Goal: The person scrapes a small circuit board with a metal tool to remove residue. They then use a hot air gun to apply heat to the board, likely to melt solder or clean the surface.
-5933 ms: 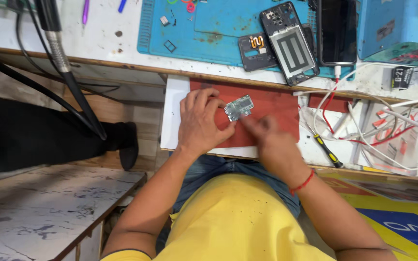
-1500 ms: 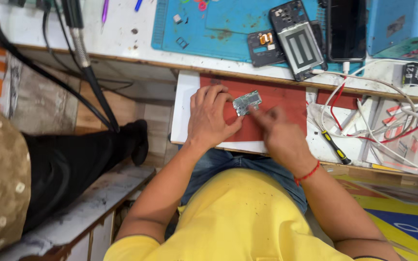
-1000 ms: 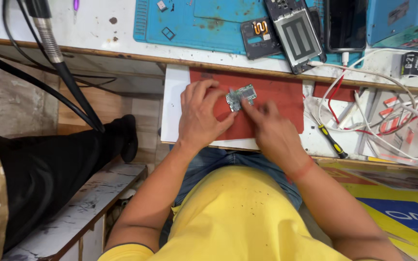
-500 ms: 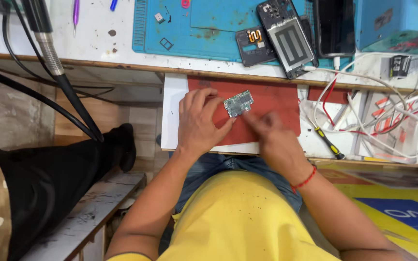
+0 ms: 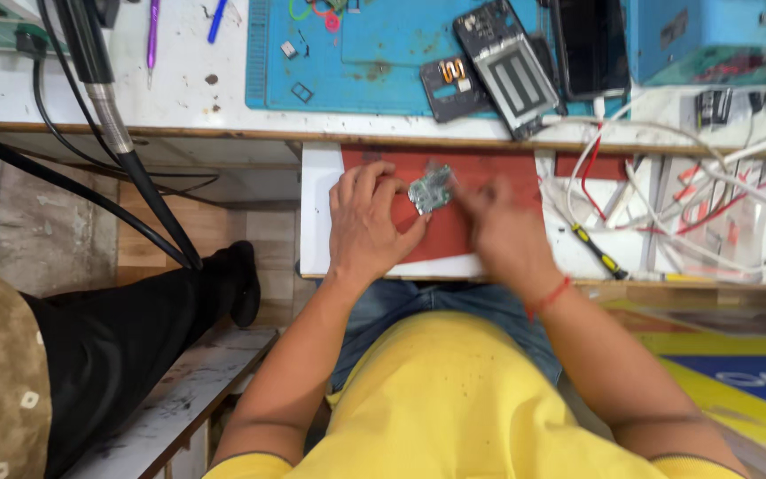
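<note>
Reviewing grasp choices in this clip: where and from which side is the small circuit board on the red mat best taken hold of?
Probably by its two long edges, pinched from above. The circuit board lies flat and tilted on the red mat, too thin for a side grab. The left hand already steadies its left edge; the right hand, blurred, covers its right, so the top is the free approach.

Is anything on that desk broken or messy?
Yes. A phone on the blue mat lies opened up, insides showing. White and red wires sprawl tangled at right. The right hand is blurred.
</note>
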